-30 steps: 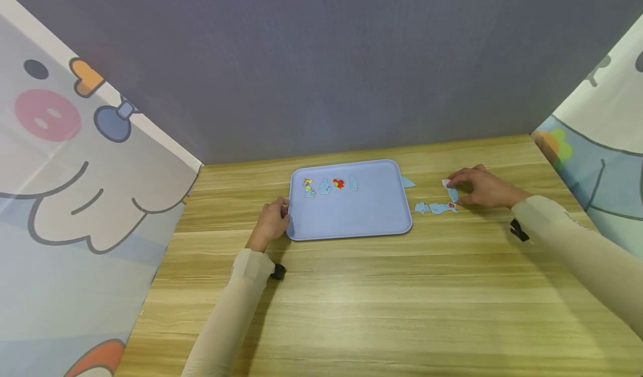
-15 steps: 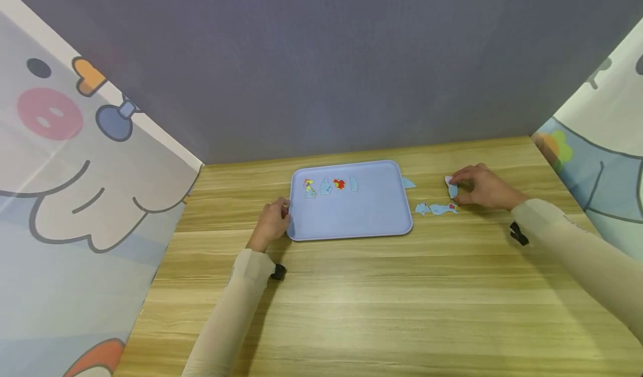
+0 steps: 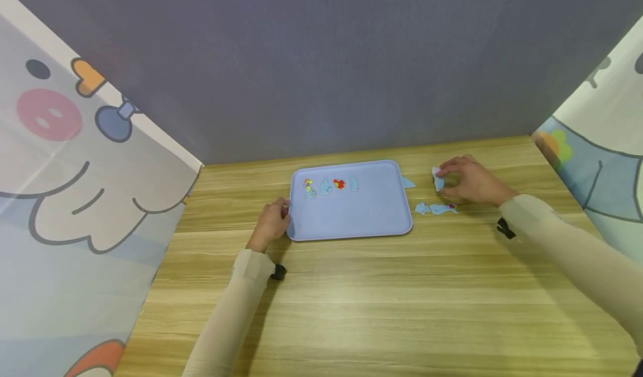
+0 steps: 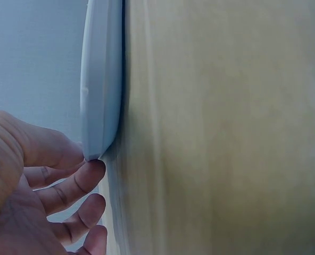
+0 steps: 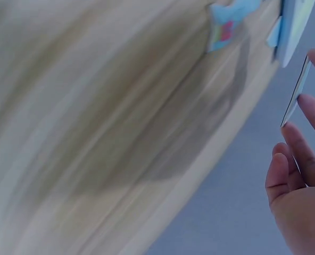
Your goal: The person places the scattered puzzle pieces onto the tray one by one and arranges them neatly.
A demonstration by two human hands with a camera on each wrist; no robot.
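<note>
A shallow light-blue tray (image 3: 351,216) lies on the wooden table. My left hand (image 3: 272,222) holds its left edge; in the left wrist view the thumb and forefinger pinch the tray's corner (image 4: 100,106). My right hand (image 3: 471,182), right of the tray, grips a pale-blue puzzle piece (image 3: 438,180) by its edges between thumb and fingertips. The right wrist view shows this thin piece (image 5: 296,95) edge-on, raised off the table. Along the tray's upper part sit several pieces: a yellow-figured one (image 3: 310,189), a red one (image 3: 339,184) and pale-blue ones (image 3: 326,186).
Below the right hand, two more blue pieces lie on the table, a small one (image 3: 422,208) and a longer one (image 3: 443,208) with a red mark. A pointed blue piece (image 3: 408,182) pokes out at the tray's right edge. A grey wall (image 3: 341,64) rises behind the table.
My right hand has lifted the pale-blue piece and moved it left and away from me, closer to the tray. My left hand and the tray stay in place.
</note>
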